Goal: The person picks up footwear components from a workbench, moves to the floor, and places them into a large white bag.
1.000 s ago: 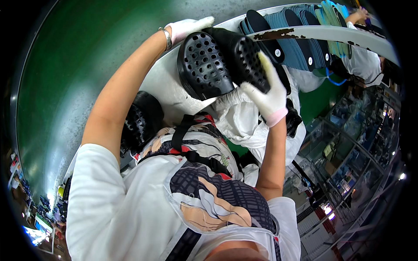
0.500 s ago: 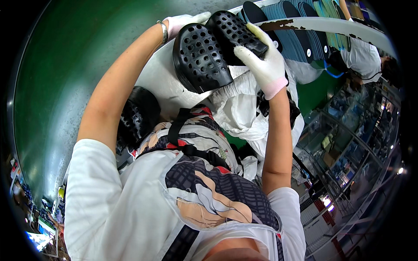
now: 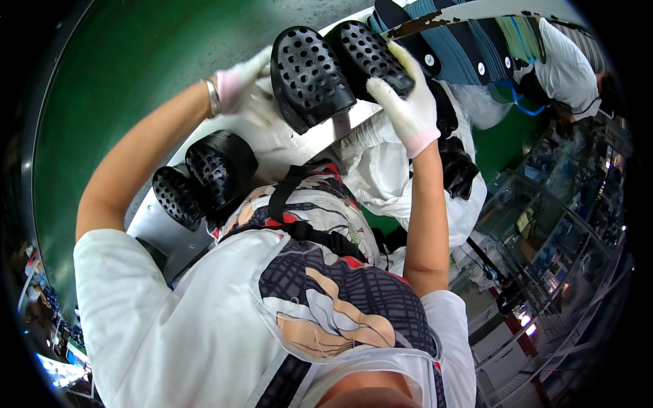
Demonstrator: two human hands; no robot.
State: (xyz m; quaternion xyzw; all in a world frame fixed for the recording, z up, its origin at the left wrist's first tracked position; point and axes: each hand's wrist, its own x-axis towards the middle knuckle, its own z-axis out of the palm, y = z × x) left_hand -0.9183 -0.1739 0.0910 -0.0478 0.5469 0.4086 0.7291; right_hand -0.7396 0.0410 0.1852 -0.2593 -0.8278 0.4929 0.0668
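Two black perforated clogs stand side by side on the metal-topped surface ahead of me, the left clog (image 3: 309, 75) a little nearer than the right clog (image 3: 367, 54). My right hand (image 3: 409, 105), in a white glove with a pink cuff, grips the right clog's near end between thumb and fingers. My left hand (image 3: 246, 88), gloved alike, is just left of the left clog, smeared by motion, its fingers spread with nothing in them. Closer to my body on the left rest another black clog (image 3: 221, 163) and a second one (image 3: 177, 197) beside it.
A white plastic bag (image 3: 381, 160) hangs near my right forearm, with black clogs (image 3: 459, 170) at it. Rows of blue-grey insoles (image 3: 449, 47) stand at the far right behind a worn pale rail (image 3: 490, 10). A green surface (image 3: 149, 61) spreads to the left. A co-worker in white (image 3: 568, 71) is at far right.
My left hand has come away from the far side of the left clog, toward me and leftward. The right hand keeps its grip. My view has shifted, uncovering the lower-left clogs.
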